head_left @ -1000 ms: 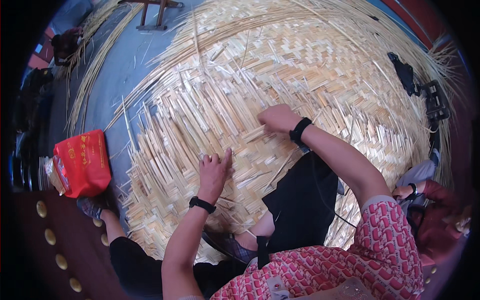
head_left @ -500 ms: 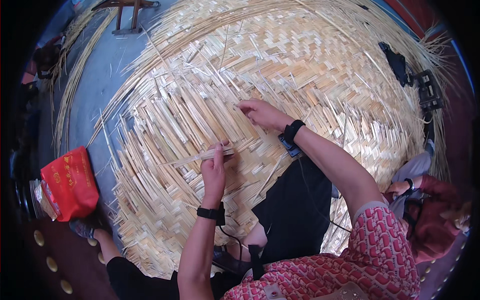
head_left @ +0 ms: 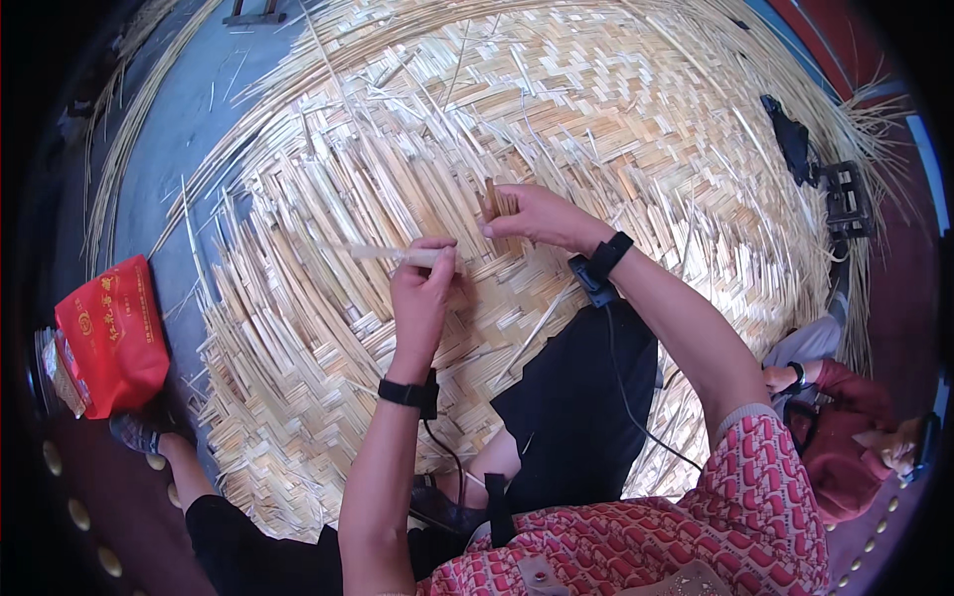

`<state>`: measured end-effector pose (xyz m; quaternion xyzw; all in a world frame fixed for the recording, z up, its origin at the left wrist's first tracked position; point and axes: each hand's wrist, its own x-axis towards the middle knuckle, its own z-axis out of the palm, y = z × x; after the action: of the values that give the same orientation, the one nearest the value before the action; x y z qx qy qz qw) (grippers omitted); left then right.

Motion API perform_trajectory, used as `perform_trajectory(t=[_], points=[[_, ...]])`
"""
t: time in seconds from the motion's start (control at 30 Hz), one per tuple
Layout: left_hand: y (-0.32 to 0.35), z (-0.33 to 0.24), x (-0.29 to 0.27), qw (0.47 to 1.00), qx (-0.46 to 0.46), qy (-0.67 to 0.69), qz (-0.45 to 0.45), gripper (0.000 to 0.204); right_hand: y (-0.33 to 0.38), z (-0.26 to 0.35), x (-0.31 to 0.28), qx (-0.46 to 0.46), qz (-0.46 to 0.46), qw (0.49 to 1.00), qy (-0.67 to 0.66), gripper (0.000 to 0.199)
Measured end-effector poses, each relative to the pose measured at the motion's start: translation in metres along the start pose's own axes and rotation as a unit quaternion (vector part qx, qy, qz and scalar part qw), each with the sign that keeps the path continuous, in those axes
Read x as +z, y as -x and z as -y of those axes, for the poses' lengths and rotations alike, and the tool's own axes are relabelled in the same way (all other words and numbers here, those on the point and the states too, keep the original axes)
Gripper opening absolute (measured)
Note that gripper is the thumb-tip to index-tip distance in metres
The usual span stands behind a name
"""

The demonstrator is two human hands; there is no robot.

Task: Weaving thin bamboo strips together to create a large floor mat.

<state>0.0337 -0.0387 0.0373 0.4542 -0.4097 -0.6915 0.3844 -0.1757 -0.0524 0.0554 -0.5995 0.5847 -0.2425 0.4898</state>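
A large mat of flattened pale reed strips (head_left: 636, 109) spreads beneath my hands, woven in a herringbone pattern at the far right. Closed over its middle, my left hand (head_left: 419, 303) pinches a pale reed strip (head_left: 373, 252), blurred at its left end. To the right and slightly farther off, my right hand (head_left: 552, 217) is closed, thumb toward me, on brownish reed strips (head_left: 500, 206) lifted at the weave. Long strips (head_left: 348, 199) lie side by side just beyond my left hand. Its fingertips hide part of the held strip.
A red bag (head_left: 114, 338) stands on the left. Long loose reeds (head_left: 139, 129) lie on the blue-grey floor. At right are a black plastic stool (head_left: 847, 199), a dark cloth (head_left: 790, 139) and another person in a red top (head_left: 845, 447). A cable (head_left: 636, 417) hangs by my right arm.
My left hand has moved away from me with a strip. My right hand has turned, its fingers now closed on lifted strips. The whole view has shifted slightly.
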Motion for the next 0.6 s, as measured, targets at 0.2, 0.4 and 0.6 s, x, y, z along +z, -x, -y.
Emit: perform_trajectory(t=[0.2, 0.4, 0.6], points=[[-0.029, 0.014, 0.001, 0.997, -0.044, 0.019, 0.065, 0.018, 0.034, 0.036, 0.016, -0.209, 0.078, 0.949, 0.223, 0.019], [0.015, 0.027, -0.015, 0.956, 0.098, -0.275, -0.027, 0.045, 0.020, -0.017, -0.037, -0.095, -0.069, 0.901, 0.418, 0.018], [0.036, 0.063, -0.008, 0.676, 0.272, -0.681, 0.080, 0.064, -0.007, -0.002, -0.022, -0.079, 0.035, 0.851, 0.518, 0.015]])
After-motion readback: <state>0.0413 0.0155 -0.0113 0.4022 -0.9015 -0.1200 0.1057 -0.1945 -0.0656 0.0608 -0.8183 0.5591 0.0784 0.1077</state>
